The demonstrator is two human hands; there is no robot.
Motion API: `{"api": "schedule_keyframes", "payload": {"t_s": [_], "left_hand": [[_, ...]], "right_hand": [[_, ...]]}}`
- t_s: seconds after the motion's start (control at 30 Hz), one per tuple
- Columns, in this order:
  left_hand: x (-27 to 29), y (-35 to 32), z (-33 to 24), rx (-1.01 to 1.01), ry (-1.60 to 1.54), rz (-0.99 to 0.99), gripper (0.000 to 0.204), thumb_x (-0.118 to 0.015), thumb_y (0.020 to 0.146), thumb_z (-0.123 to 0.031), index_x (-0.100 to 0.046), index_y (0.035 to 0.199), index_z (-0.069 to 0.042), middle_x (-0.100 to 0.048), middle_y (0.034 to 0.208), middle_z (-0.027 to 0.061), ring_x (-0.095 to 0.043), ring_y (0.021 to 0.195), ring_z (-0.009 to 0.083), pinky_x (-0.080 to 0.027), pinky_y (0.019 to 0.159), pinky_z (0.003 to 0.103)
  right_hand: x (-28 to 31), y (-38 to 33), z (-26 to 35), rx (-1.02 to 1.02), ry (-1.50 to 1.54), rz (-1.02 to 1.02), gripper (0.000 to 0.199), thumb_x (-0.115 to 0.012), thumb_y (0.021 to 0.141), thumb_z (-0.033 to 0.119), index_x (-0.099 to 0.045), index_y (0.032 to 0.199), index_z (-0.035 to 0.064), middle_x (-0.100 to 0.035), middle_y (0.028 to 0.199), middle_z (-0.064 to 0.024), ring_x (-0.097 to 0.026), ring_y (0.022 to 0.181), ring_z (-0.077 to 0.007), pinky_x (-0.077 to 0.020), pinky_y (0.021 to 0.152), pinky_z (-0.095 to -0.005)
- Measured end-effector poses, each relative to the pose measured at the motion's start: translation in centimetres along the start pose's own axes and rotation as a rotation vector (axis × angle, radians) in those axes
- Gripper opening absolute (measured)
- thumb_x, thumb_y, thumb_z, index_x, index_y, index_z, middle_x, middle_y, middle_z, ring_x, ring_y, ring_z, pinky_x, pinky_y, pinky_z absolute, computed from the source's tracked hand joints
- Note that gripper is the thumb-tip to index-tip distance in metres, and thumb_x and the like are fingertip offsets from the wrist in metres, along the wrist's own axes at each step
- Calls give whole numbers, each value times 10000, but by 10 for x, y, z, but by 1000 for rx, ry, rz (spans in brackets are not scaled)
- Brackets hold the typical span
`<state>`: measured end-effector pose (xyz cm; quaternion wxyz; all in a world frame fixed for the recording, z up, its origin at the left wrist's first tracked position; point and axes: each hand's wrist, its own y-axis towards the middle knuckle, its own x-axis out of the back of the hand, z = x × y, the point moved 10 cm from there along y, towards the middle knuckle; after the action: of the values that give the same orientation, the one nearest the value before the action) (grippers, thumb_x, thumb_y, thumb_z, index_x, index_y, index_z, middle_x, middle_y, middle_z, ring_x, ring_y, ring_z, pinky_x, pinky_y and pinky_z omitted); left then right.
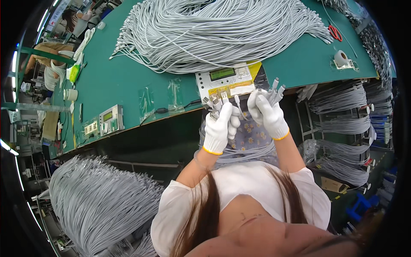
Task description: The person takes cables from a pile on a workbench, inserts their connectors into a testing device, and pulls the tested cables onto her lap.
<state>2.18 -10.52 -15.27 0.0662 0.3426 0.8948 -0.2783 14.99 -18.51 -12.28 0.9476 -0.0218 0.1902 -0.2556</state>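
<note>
The cable plugs (210,103) are near the middle of the view, split between your two gloved hands, just in front of the desk (96,77) edge. Your left hand (218,129) is clamped on one cluster of them, its grey tips fanned towards 11 o'clock. Your right hand (269,115) is closed around a second cluster (277,93), pointing towards 1 o'clock; the two hands are apart, with a white plug (238,101) between them. Below, at 6 o'clock, grey cables (246,156) cross your lap over a flowered cloth (250,130).

From your hands, at 12 o'clock, a tester (204,85) with a green display sits at the desk's edge, and beyond it spreads a large cable heap (205,36). Between 9 and 10 o'clock, two clear plastic bags (147,103) lie flat on the desk; you cannot make out their contents. A second tester (112,116) lies beyond them at 9 o'clock. At 2 o'clock is a white roll (341,58), with red scissors (335,33) farther up.

Off the desk, a rack (301,113) at 3 o'clock holds tiers of bundled cables (342,125). A clear plastic wrapping (309,150) shows there at 4 o'clock, its contents unclear. A tall cable bundle (100,203) fills 8 o'clock.
</note>
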Motion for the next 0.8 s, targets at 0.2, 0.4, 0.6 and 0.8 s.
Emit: {"api": "schedule_keyframes", "payload": {"t_s": [0.2,0.4,0.6,0.8], "left_hand": [[14,-15,-20,-99,190,-131,403,-550,987,-400,-678,1055,-24,-648,683,55,-567,490,91,-440,420,215],[2,-15,-27,-199,158,-104,360,-561,984,-355,-687,1048,-23,-596,632,23,-478,432,73,-364,394,211],[7,-15,-11,-152,139,-86,317,-557,967,-290,-679,888,-9,-514,537,1,-405,382,72,-293,362,231],[11,-7,-4,-124,79,-170,370,-505,981,-333,-652,853,-18,-558,555,37,-445,373,101,-335,347,233]], "right_hand": [[-2,-5,0,0,-70,45,359,-475,994,295,-564,725,75,-508,572,3,-436,458,-74,-328,435,-223],[-2,-3,-6,-56,-14,-42,361,-502,988,312,-573,728,72,-481,546,12,-399,437,-67,-306,421,-230],[-9,0,-13,-83,9,-36,355,-527,985,321,-592,755,58,-479,542,15,-394,430,-73,-307,418,-239],[-10,-3,-10,-66,-54,77,408,-500,972,288,-540,630,70,-551,547,-37,-478,434,-112,-367,431,-254]]}}
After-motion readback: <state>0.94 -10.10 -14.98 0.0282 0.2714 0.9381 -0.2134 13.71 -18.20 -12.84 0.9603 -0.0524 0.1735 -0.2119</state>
